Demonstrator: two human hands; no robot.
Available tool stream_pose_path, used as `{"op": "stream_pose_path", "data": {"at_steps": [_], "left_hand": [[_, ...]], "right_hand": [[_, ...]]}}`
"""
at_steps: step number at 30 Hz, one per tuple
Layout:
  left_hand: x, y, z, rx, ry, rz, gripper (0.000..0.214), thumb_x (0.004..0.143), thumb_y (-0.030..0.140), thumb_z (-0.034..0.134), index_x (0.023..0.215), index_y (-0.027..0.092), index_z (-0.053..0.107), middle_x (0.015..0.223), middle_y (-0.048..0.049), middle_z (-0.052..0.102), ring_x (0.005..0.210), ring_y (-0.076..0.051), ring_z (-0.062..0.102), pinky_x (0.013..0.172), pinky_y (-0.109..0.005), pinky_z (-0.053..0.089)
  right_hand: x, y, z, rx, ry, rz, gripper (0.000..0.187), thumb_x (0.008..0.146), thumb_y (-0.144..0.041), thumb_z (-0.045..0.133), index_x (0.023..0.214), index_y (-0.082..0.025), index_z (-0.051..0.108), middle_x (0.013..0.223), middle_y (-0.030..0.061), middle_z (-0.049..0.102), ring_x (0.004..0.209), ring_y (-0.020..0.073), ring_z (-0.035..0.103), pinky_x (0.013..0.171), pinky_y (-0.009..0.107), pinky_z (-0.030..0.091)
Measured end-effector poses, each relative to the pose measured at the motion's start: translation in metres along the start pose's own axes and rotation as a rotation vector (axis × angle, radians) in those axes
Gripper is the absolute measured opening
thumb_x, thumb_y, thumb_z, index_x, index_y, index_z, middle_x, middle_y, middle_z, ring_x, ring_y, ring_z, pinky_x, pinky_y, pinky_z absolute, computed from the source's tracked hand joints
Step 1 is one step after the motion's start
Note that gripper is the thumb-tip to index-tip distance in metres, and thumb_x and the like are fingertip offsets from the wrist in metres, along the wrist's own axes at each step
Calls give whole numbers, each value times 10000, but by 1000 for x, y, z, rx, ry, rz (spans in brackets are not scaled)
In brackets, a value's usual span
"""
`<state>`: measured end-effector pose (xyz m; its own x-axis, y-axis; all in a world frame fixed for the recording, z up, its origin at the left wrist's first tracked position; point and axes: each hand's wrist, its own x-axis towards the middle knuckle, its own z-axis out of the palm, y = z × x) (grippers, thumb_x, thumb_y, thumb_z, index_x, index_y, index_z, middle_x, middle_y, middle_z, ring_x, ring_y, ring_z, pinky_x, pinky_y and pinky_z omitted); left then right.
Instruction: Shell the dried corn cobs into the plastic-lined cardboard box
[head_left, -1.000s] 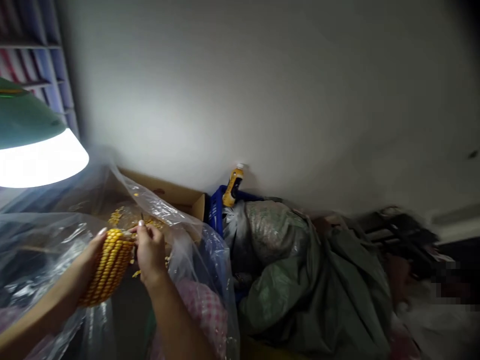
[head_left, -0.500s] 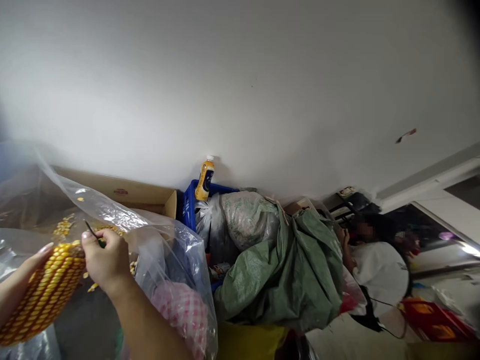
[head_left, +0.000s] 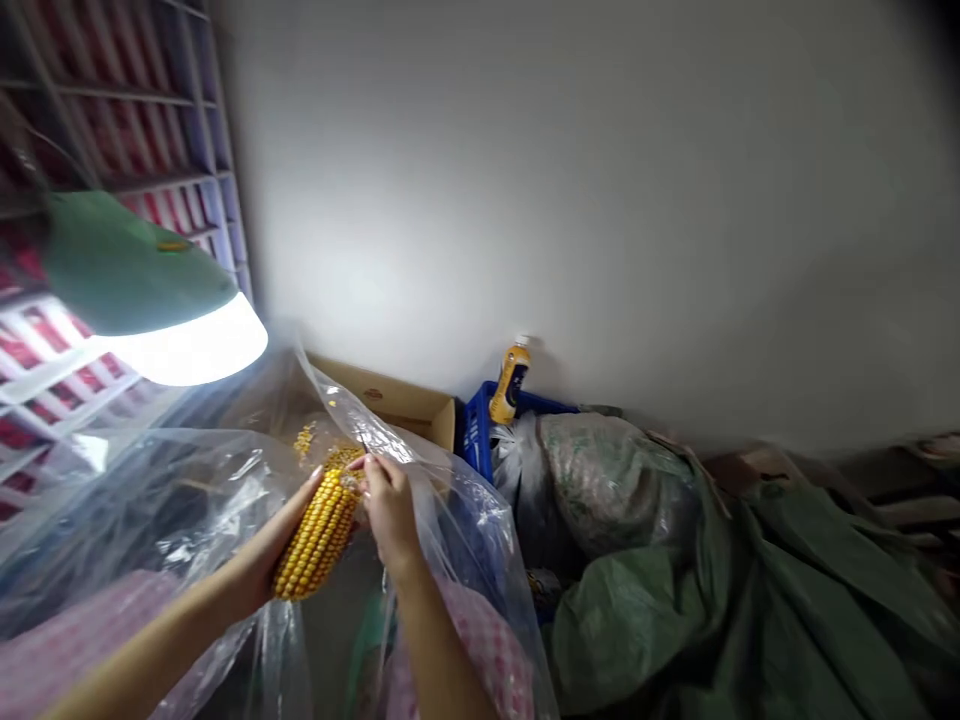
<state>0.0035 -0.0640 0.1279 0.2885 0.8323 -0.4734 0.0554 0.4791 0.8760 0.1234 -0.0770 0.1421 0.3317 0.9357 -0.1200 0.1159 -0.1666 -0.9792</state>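
Note:
My left hand [head_left: 274,545] is wrapped around a yellow ear of corn [head_left: 319,535], which tilts up to the right. My right hand [head_left: 390,505] is closed in a pinch on a thin dark tool [head_left: 364,446] at the top end of the ear. Both hands work over a clear plastic bag [head_left: 187,500] that lines a cardboard box [head_left: 390,400]. Loose yellow kernels [head_left: 304,438] lie inside the bag, behind the ear.
A lit green lamp [head_left: 150,300] hangs at the upper left, before a shelf rack [head_left: 135,110]. A blue crate [head_left: 480,435] with a yellow bottle [head_left: 508,381] stands against the white wall. Green woven sacks [head_left: 675,580] pile up on the right. Pink checked cloth [head_left: 480,660] lies below.
The view has swung back to the left, bringing the lamp and shelves in and the person at right out. Both hands keep hold of the corn and the tool.

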Motion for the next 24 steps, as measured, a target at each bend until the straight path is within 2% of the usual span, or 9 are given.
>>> {"op": "stream_pose_path", "data": {"at_steps": [1,3,5,7,9,11,15,19,24], "left_hand": [[0,-2,-2,-135,-69,-102,543,742,650,400,845,161,613,744,-79,682,683,-219,644,657,-365,517],[1,-3,-6,-343,-137,-221,533,727,651,425,874,165,588,739,-80,671,659,-214,642,676,-380,516],[3,0,-10,-400,-120,-231,530,720,647,438,898,165,567,727,-74,656,633,-208,636,643,-368,517],[5,6,-14,-328,-80,-157,520,724,637,442,914,164,545,710,-57,637,594,-192,618,575,-330,506],[5,11,-16,-210,-38,-28,497,735,619,442,922,166,526,705,-33,619,564,-164,586,526,-285,480],[4,15,-17,-106,3,84,482,752,612,412,915,170,514,700,-12,600,554,-147,553,513,-264,458],[9,12,-20,64,81,193,488,771,621,330,821,169,507,694,-7,568,597,-159,512,563,-276,430],[19,2,-25,214,131,275,494,783,613,288,770,173,511,714,-20,566,678,-193,504,631,-297,403],[19,2,-29,351,79,253,469,799,574,280,780,195,555,753,-21,611,742,-219,537,671,-293,391]], "right_hand": [[-3,-4,-5,-12,-36,-26,340,843,-376,379,834,-188,662,539,-27,487,499,95,413,470,195,321],[-10,-11,-15,-68,-130,-65,346,840,-394,393,873,-192,671,496,-39,439,454,87,359,447,199,283],[-17,-17,-21,-163,-197,-123,333,837,-384,415,850,-193,688,524,-30,486,499,92,420,497,200,315],[-21,-20,-24,-247,-217,-175,321,838,-351,424,817,-186,699,617,-7,582,609,113,515,584,206,358],[-23,-22,-24,-301,-217,-197,322,841,-326,422,789,-175,702,701,11,639,694,133,564,641,213,374],[-24,-22,-23,-335,-222,-190,331,842,-325,422,760,-171,703,712,15,657,701,136,579,639,214,373],[-23,-20,-19,-366,-225,-153,343,840,-335,427,733,-175,712,678,7,661,670,126,578,611,206,361],[-21,-18,-20,-388,-243,-111,362,832,-334,427,703,-167,721,579,2,613,565,107,514,546,207,321],[-19,-21,-31,-436,-339,-77,387,826,-361,428,668,-155,716,464,-21,463,475,79,380,492,211,249]]}}
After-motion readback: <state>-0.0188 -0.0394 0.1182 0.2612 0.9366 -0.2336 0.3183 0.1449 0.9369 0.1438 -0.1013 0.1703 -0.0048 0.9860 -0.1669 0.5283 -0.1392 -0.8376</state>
